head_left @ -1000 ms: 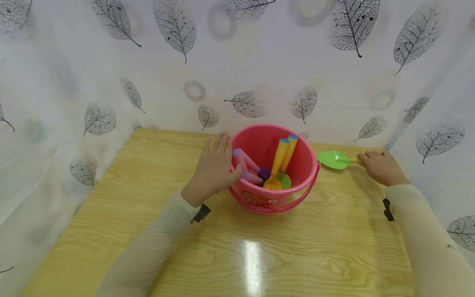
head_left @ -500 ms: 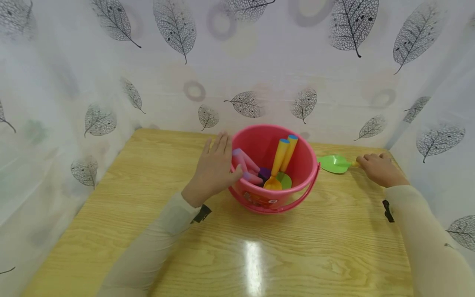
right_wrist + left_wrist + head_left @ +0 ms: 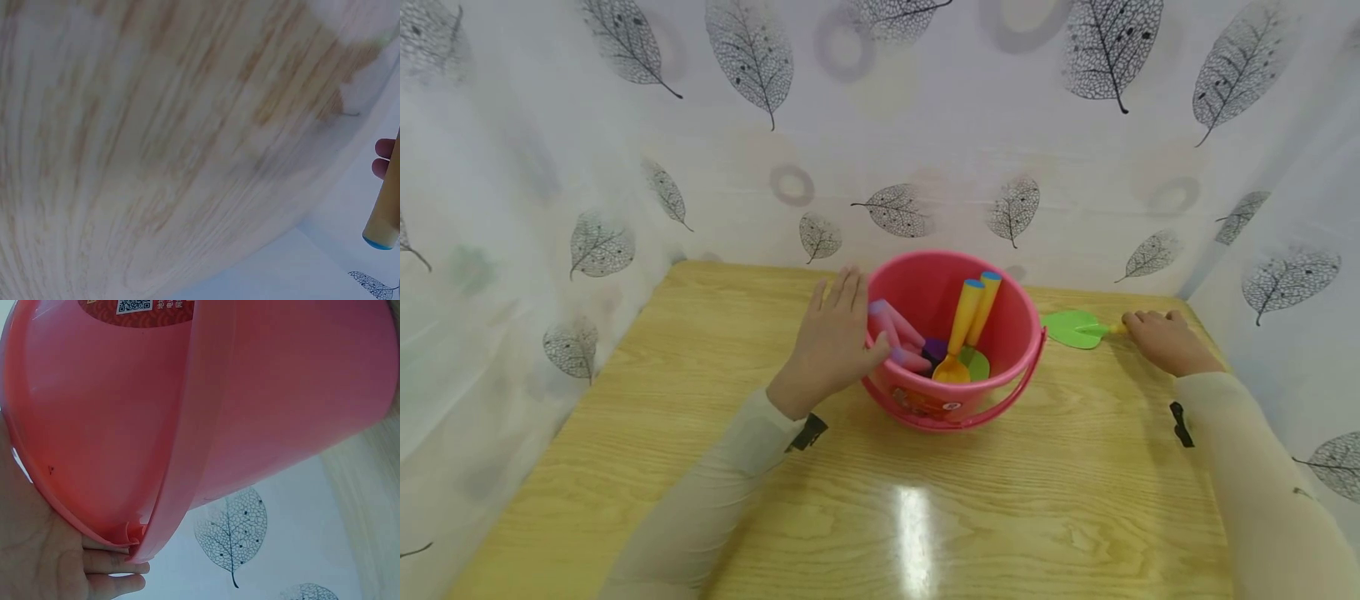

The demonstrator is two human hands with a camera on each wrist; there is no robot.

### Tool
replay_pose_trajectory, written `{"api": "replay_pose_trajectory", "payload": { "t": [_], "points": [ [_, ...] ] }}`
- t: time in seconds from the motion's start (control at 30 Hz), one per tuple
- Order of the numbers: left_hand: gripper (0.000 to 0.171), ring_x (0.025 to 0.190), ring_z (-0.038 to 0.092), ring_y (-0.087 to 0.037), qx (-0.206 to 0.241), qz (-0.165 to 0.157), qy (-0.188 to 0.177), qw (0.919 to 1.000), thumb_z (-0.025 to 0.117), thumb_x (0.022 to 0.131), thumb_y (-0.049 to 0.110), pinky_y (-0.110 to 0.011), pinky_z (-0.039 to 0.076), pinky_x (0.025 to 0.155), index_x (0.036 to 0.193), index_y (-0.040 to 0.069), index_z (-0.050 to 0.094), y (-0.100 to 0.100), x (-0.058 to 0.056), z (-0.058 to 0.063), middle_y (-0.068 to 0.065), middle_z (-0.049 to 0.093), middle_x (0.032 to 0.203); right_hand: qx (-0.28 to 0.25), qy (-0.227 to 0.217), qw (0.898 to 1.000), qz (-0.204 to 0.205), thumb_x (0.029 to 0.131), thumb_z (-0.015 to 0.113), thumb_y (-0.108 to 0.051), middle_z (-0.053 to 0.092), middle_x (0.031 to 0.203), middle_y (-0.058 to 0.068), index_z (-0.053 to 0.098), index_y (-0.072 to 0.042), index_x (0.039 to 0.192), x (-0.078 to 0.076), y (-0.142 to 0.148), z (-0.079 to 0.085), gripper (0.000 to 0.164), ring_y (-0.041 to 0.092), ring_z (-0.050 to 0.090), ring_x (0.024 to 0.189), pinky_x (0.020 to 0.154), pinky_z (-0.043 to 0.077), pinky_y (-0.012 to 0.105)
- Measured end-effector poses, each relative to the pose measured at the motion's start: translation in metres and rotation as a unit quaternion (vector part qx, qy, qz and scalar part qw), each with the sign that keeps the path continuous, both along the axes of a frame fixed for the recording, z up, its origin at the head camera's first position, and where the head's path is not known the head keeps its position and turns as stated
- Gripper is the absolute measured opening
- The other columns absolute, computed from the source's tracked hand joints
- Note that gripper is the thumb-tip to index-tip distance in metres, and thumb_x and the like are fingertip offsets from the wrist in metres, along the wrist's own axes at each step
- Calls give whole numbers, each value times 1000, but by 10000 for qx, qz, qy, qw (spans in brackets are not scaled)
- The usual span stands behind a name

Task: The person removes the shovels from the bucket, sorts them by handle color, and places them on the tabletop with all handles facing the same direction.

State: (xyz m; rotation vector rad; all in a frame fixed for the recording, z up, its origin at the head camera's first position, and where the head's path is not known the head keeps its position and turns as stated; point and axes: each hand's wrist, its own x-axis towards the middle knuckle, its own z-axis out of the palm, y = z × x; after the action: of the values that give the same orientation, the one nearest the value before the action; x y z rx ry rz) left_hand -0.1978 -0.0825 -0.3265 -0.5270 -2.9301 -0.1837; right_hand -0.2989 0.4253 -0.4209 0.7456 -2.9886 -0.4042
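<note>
Two hands were at work. The left hand (image 3: 831, 342) lay along the near-left side of one red bucket (image 3: 925, 283), its fingers straight and slightly parted and its thumb reaching over the rim. The right hand (image 3: 1165, 337), just short of the table's far right corner, had its fingers curled round the one yellow handle (image 3: 382, 212) of a single green shovel (image 3: 1075, 329). The blade pointed at the bucket; whether it touched it, or was lifted off the wood, could not be told.

The bucket stood upright near the middle of the table's far edge, its one carrying loop (image 3: 955, 427) hanging down in front and a label (image 3: 134, 312) on its outer wall. Inside leaned two yellow grips (image 3: 965, 312) with blue ends, one running down to an orange scoop (image 3: 952, 372). Beside the scoop were one green piece (image 3: 975, 365), one purple piece (image 3: 935, 348) and two pink lengths (image 3: 901, 323), perhaps joined.

Two pale sleeves (image 3: 1255, 475) came in from the table's near side, each with one black strap (image 3: 808, 432) at the wrist. Beyond the wooden table (image 3: 820, 483) hung a leaf-printed curtain (image 3: 722, 158).
</note>
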Motion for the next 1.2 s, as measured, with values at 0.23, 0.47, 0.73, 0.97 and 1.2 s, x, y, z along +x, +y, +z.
{"api": "replay_pose_trajectory", "payload": {
  "t": [0.23, 0.47, 0.73, 0.97, 1.2],
  "points": [
    [76, 146, 15, -32, 40, -4, 14, 10000, 41, 89, 42, -49, 11, 119, 147, -4, 20, 0, 0, 1, -19, 21, 155, 2, 177, 9998, 87, 91, 56, -9, 51, 74, 9, 45, 0, 90, 1, 0, -3, 14, 24, 47, 62, 60, 35, 43],
    [76, 146, 16, -33, 4, -2, -13, 10000, 40, 90, 42, -49, 11, 119, 147, -4, 20, 0, 0, 2, -19, 21, 155, -68, 272, 9996, 61, 89, 58, -12, 49, 75, 11, 47, -1, 90, 2, 2, -6, 16, 26, 46, 65, 57, 35, 44],
    [76, 146, 15, -32, -7, 26, -46, 10000, 40, 89, 42, -49, 12, 119, 147, -3, 20, -1, 0, 1, -18, 21, 155, -164, 32, 9998, -118, 91, 53, -13, 49, 77, 14, 49, 1, 95, 1, 2, -10, 15, 27, 48, 65, 56, 38, 45],
    [77, 146, 14, -32, 31, 11, -16, 10000, 40, 89, 42, -50, 11, 119, 147, -3, 20, -1, -1, 1, -18, 22, 155, -301, 70, 9995, -42, 90, 53, -11, 47, 73, 12, 48, 1, 93, 2, 2, -11, 14, 25, 46, 63, 56, 39, 45],
    [77, 146, 14, -32, 4, 0, -36, 10000, 40, 89, 43, -50, 11, 119, 148, -3, 19, -1, -1, 0, -19, 22, 155, -304, 59, 9995, -87, 91, 53, -13, 49, 76, 13, 49, 1, 95, 2, 2, -12, 14, 26, 48, 65, 59, 40, 48]
  ]
}}
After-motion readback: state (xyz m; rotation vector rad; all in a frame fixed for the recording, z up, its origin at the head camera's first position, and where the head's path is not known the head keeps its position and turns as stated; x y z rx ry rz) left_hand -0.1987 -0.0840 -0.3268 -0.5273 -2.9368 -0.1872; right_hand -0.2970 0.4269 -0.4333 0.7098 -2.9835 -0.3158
